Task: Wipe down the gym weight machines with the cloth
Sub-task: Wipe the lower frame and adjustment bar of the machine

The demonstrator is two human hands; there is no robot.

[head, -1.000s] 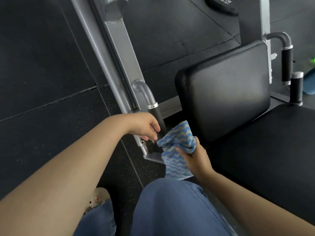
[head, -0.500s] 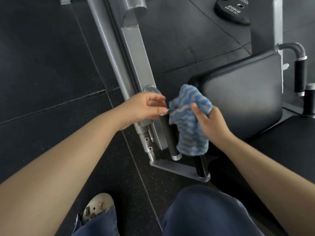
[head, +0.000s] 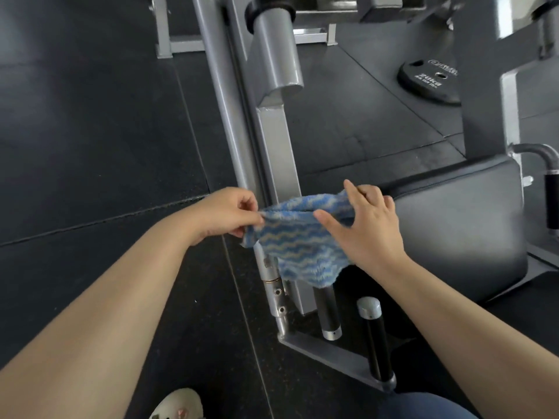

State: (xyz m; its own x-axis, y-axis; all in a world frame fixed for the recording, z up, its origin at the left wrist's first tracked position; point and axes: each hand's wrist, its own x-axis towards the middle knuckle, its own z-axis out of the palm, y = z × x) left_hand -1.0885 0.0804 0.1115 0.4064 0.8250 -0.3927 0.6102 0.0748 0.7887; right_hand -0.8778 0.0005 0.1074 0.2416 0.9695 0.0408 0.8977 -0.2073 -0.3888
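Observation:
A blue cloth (head: 298, 246) with pale wavy stripes hangs spread in the air over the grey frame rail (head: 272, 140) of the weight machine. My left hand (head: 230, 211) pinches the cloth's left corner between thumb and fingers. My right hand (head: 364, 223) holds the cloth's right side, thumb under the fold and fingers spread over the top edge. Below the cloth stand two black grip handles (head: 375, 340) with silver caps on the machine's foot plate. The black back pad (head: 459, 225) lies just right of my right hand.
A black 20 kg weight plate (head: 429, 84) lies on the dark rubber floor at the upper right. A curved grey handle with a black grip (head: 550, 189) sticks out at the right edge. My shoe (head: 178, 406) and jeans knee (head: 429, 406) show at the bottom.
The cloth was bunched in my right hand at the handle; now both hands hold it and stretch it open. The view has tilted up along the frame.

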